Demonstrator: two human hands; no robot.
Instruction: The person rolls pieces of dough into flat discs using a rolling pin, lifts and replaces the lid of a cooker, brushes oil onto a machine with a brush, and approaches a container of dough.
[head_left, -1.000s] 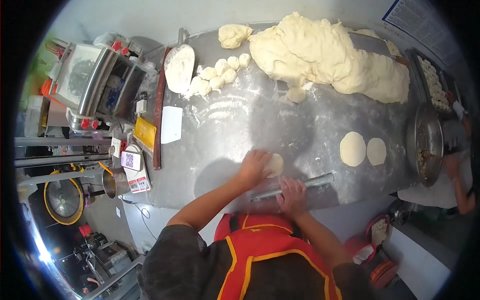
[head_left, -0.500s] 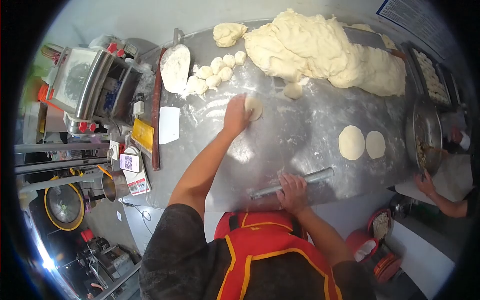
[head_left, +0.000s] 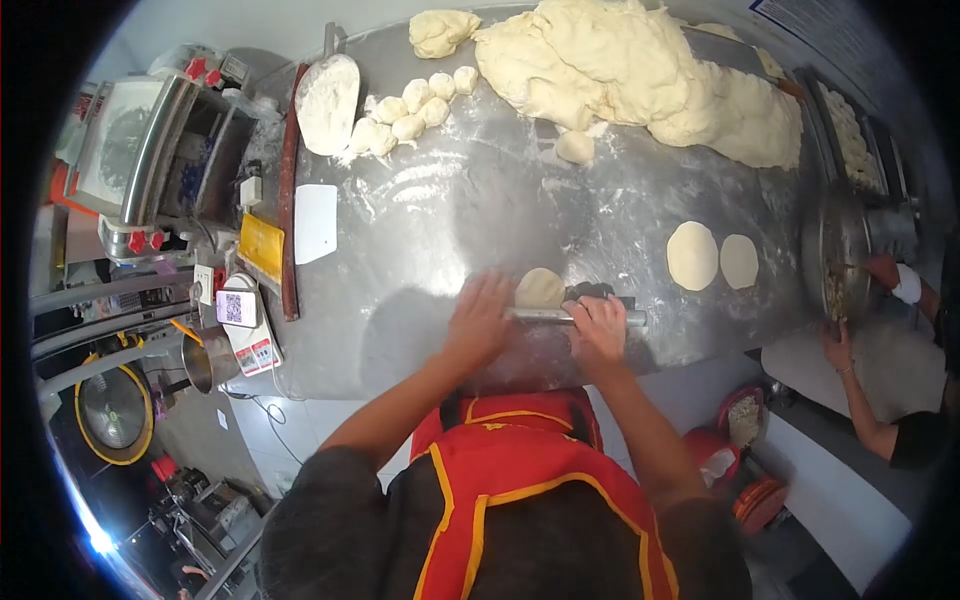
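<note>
- QR-code display (head_left: 237,308), dark on pale.
- Red-and-white labels (head_left: 262,353), just below it; lettering too small to read.
- Yellow packet (head_left: 262,247), wording illegible.
- Left hand (head_left: 480,315), blurred, just left of the dough disc (head_left: 540,288); state of its grip cannot be told.
- Said disc: flat on the floured surface (head_left: 430,225), just beyond the rolling pin (head_left: 541,315).
- Right hand (head_left: 597,332): grip closed on the pin.
- Wall sign (head_left: 812,27): print unreadable.

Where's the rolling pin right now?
In the head view, the rolling pin is just right of centre, under the right hand, by the near side of a dough circle.
</note>
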